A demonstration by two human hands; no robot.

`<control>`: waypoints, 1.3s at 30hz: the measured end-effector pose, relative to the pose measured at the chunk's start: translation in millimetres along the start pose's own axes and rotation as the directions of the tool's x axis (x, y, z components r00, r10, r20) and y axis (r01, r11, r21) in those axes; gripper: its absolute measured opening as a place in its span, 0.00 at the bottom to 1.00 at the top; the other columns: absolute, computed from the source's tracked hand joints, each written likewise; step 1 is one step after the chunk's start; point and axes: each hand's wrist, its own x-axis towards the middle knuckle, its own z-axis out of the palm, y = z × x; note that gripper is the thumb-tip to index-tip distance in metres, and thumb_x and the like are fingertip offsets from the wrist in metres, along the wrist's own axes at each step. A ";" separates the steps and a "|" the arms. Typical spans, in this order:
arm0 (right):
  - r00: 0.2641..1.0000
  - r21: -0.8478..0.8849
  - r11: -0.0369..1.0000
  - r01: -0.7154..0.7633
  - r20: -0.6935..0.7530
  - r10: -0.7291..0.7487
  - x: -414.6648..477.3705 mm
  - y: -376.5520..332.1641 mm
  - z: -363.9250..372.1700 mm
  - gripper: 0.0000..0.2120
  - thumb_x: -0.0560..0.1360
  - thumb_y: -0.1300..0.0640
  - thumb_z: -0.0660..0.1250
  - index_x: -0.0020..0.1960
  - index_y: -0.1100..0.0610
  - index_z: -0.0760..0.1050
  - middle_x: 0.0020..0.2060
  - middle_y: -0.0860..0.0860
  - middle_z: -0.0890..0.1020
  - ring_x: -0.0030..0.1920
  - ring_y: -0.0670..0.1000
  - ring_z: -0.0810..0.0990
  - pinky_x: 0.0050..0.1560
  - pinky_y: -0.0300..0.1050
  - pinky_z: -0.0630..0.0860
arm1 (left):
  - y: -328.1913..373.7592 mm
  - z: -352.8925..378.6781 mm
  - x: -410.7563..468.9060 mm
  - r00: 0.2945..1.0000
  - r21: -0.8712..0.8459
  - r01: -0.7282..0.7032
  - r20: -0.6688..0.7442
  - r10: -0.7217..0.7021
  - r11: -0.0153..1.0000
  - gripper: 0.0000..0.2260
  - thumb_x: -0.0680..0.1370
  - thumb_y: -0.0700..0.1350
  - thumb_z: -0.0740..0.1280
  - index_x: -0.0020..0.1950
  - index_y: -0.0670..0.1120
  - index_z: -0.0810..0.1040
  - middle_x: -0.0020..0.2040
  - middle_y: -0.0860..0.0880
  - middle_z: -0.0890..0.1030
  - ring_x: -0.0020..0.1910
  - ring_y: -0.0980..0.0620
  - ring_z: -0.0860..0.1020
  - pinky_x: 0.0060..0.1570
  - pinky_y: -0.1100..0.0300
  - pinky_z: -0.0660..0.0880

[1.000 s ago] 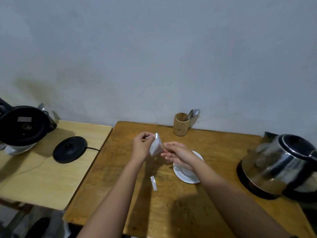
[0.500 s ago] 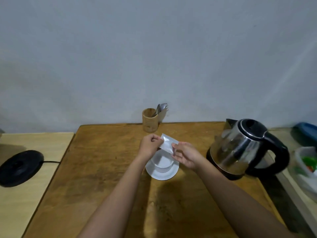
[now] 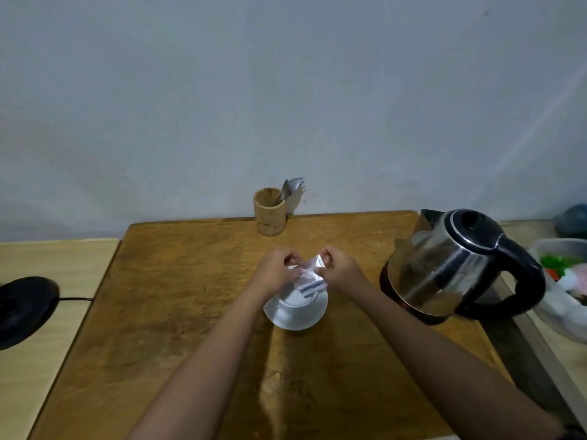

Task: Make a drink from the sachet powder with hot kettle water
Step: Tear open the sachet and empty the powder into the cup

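A small white sachet [image 3: 309,277] with a dark stripe is held between both hands, tilted over a white cup on a white saucer [image 3: 297,314] in the middle of the brown wooden table [image 3: 178,312]. My left hand [image 3: 275,270] pinches the sachet's left end, my right hand [image 3: 338,268] its upper right end. The cup is mostly hidden behind the sachet and my hands. A steel electric kettle [image 3: 451,265] with a black lid and handle stands on its base at the right.
A bamboo holder [image 3: 269,211] with a spoon and fork stands at the table's back edge by the wall. A black kettle base [image 3: 23,308] with a cord lies on the lighter table to the left. A clear container [image 3: 562,281] with colourful contents sits at the far right.
The view has swung right, so the kettle sits closer to centre. Both hands brought the sachet from beside the cup to above it and tilted it.
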 end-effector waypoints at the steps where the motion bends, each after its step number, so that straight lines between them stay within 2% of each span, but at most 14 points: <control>1: 0.998 -0.057 0.997 0.060 0.020 -0.059 0.0 -2.6 1.2 0.12 0.72 0.67 0.64 0.36 0.52 0.66 0.30 0.49 0.68 0.31 0.46 0.66 0.32 0.40 0.63 | -1.9 0.0 0.6 1.000 0.019 -0.026 -0.001 0.026 0.999 0.08 0.70 0.41 0.71 0.49 0.44 0.80 0.46 0.47 0.80 0.45 0.51 0.76 0.42 0.63 0.68; 3: 0.987 -0.169 0.974 0.151 0.071 -0.141 1.3 -7.1 3.2 0.05 0.73 0.66 0.62 0.43 0.57 0.71 0.33 0.53 0.73 0.34 0.51 0.71 0.34 0.46 0.68 | -4.5 -1.3 1.1 0.999 0.044 -0.053 0.007 0.053 0.998 0.07 0.71 0.40 0.70 0.47 0.43 0.80 0.43 0.48 0.79 0.43 0.52 0.75 0.37 0.66 0.66; 6: 0.975 -0.309 0.931 0.197 0.157 -0.155 3.8 -15.8 4.7 0.08 0.73 0.64 0.60 0.51 0.59 0.72 0.42 0.58 0.78 0.42 0.58 0.77 0.39 0.53 0.75 | -8.7 -4.7 2.2 0.998 0.059 -0.064 -0.005 0.065 0.996 0.06 0.71 0.39 0.70 0.47 0.42 0.81 0.41 0.49 0.78 0.41 0.53 0.74 0.36 0.69 0.66; 9: 0.971 -0.385 0.901 0.201 0.200 -0.131 5.5 -22.8 4.8 0.09 0.73 0.62 0.62 0.53 0.57 0.73 0.45 0.56 0.79 0.45 0.57 0.78 0.41 0.51 0.75 | -15.5 -6.6 0.9 0.999 0.029 -0.032 -0.005 0.032 0.999 0.04 0.71 0.38 0.70 0.45 0.41 0.82 0.39 0.47 0.79 0.38 0.53 0.74 0.38 0.64 0.69; 11: 0.973 -0.393 0.902 0.180 0.205 -0.105 7.3 -24.1 4.1 0.08 0.73 0.61 0.62 0.51 0.57 0.75 0.45 0.57 0.81 0.46 0.57 0.79 0.43 0.50 0.76 | -21.8 -7.0 -0.1 1.000 -0.001 -0.016 -0.019 0.016 1.000 0.03 0.71 0.39 0.70 0.43 0.40 0.82 0.37 0.46 0.79 0.37 0.53 0.74 0.39 0.59 0.71; 16: 0.982 -0.385 0.917 0.105 0.186 -0.034 9.7 -27.9 0.0 0.09 0.74 0.64 0.62 0.44 0.62 0.81 0.42 0.58 0.84 0.42 0.56 0.80 0.40 0.47 0.74 | -29.6 -6.3 -5.7 0.999 -0.076 -0.005 -0.042 0.001 0.997 0.00 0.70 0.38 0.72 0.39 0.42 0.82 0.32 0.49 0.77 0.32 0.55 0.72 0.37 0.61 0.70; 19: 0.980 -0.422 0.899 0.118 0.195 -0.037 8.3 -31.8 1.2 0.09 0.74 0.63 0.62 0.44 0.61 0.82 0.41 0.58 0.84 0.40 0.55 0.79 0.37 0.45 0.71 | -28.4 -4.7 -8.9 0.999 -0.033 -0.031 -0.035 0.030 0.999 0.02 0.71 0.38 0.70 0.42 0.44 0.82 0.35 0.48 0.79 0.35 0.54 0.73 0.38 0.60 0.70; 24: 0.979 -0.434 0.894 0.111 0.204 -0.022 6.4 -34.9 7.0 0.09 0.72 0.64 0.62 0.42 0.61 0.81 0.41 0.57 0.84 0.43 0.56 0.81 0.41 0.49 0.76 | -26.7 -6.4 -11.7 0.999 0.044 -0.024 -0.045 0.026 0.999 0.06 0.73 0.38 0.67 0.46 0.43 0.83 0.43 0.43 0.83 0.43 0.47 0.79 0.42 0.54 0.75; 27: 0.978 -0.490 0.867 0.089 0.208 0.017 4.4 -36.5 9.4 0.08 0.72 0.63 0.64 0.35 0.56 0.76 0.41 0.55 0.82 0.47 0.55 0.80 0.41 0.48 0.75 | -27.7 -9.0 -14.9 0.997 0.039 -0.007 -0.083 0.010 0.999 0.05 0.73 0.39 0.68 0.45 0.42 0.82 0.42 0.42 0.83 0.42 0.46 0.79 0.44 0.51 0.77; 30: 0.982 -0.543 0.835 0.088 0.189 0.019 0.7 -39.3 10.6 0.17 0.72 0.64 0.64 0.28 0.51 0.65 0.39 0.53 0.78 0.44 0.54 0.77 0.39 0.45 0.70 | -27.8 -8.6 -17.5 0.996 0.039 -0.027 -0.086 0.030 0.999 0.04 0.72 0.39 0.68 0.44 0.41 0.83 0.41 0.41 0.83 0.40 0.46 0.79 0.41 0.52 0.76; 32: 0.984 -0.531 0.844 0.078 0.176 0.020 -0.3 -40.9 10.4 0.15 0.72 0.65 0.63 0.29 0.51 0.68 0.38 0.52 0.77 0.42 0.54 0.78 0.38 0.44 0.70 | -27.1 -9.2 -19.9 0.995 0.042 -0.037 -0.096 0.041 0.998 0.05 0.72 0.40 0.69 0.45 0.41 0.82 0.41 0.41 0.83 0.39 0.47 0.78 0.40 0.55 0.75; 35: 0.982 -0.515 0.855 0.062 0.184 0.040 -0.8 -42.9 11.1 0.07 0.72 0.62 0.66 0.36 0.55 0.76 0.39 0.52 0.79 0.44 0.54 0.80 0.37 0.45 0.71 | -26.8 -12.1 -23.0 0.993 0.042 -0.040 -0.110 0.045 0.998 0.05 0.72 0.40 0.69 0.45 0.40 0.82 0.41 0.41 0.83 0.40 0.46 0.79 0.42 0.53 0.76; 37: 0.979 -0.524 0.849 0.070 0.199 0.042 -1.2 -44.1 13.3 0.12 0.73 0.62 0.65 0.31 0.54 0.71 0.34 0.51 0.77 0.41 0.53 0.79 0.34 0.44 0.70 | -26.6 -12.7 -24.6 0.993 0.044 -0.049 -0.104 0.053 0.998 0.05 0.72 0.40 0.69 0.44 0.40 0.82 0.40 0.41 0.83 0.40 0.47 0.78 0.41 0.52 0.76; 39: 0.979 -0.537 0.840 0.076 0.199 0.039 -2.4 -46.9 15.2 0.18 0.73 0.63 0.64 0.28 0.51 0.65 0.29 0.48 0.71 0.38 0.53 0.74 0.31 0.42 0.66 | -27.1 -12.4 -25.8 0.993 0.049 -0.061 -0.095 0.066 0.997 0.04 0.72 0.40 0.69 0.44 0.41 0.82 0.39 0.42 0.82 0.38 0.48 0.77 0.39 0.55 0.73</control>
